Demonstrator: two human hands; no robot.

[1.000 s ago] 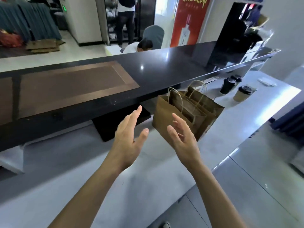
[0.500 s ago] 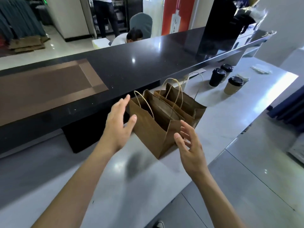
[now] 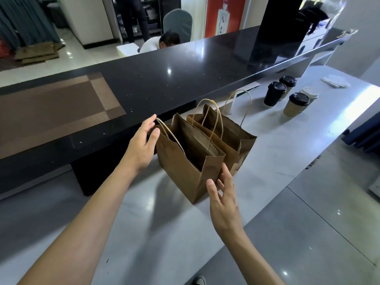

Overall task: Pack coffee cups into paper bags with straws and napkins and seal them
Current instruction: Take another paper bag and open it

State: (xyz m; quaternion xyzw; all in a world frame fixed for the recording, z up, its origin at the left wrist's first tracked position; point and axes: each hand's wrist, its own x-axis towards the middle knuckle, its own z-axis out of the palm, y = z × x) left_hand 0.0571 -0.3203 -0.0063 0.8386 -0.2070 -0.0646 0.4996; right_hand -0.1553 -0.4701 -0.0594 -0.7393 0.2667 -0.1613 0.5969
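Fingers (image 3: 151, 123) of the left hand (image 3: 141, 145) are straight and relaxed, tips touching the near bag's left wall by its handle; not curled round anything. Right hand (image 3: 223, 194) likewise loose, fingers spread, tips against the bag's near right corner, grasping nothing.

Desk (image 3: 164, 233): long, pale, glossy, below a raised black counter (image 3: 185, 68) with a brown mat (image 3: 51, 108) on it. Near paper bag (image 3: 185, 161) stands upright and open on the desk, twine handles up; a second bag (image 3: 230, 132) just behind, touching it, also open. Nothing visible inside either, though the bottoms are dark. Three lidded coffee cups (image 3: 275, 93) stand well apart to the right rear, one black and two tan, with some flat round things I can't identify beside them. White napkins (image 3: 335, 81) farther right. Straws not visible.

Step, my read: squaring up the near bag before loading. Best to press both side walls evenly so the mouth stays wide and the base flat, keep handles clear of the opening, then fetch a cup.

Room: shop interior, tiled floor (image 3: 318, 233), a seated person beyond the counter, red poster (image 3: 224, 15).
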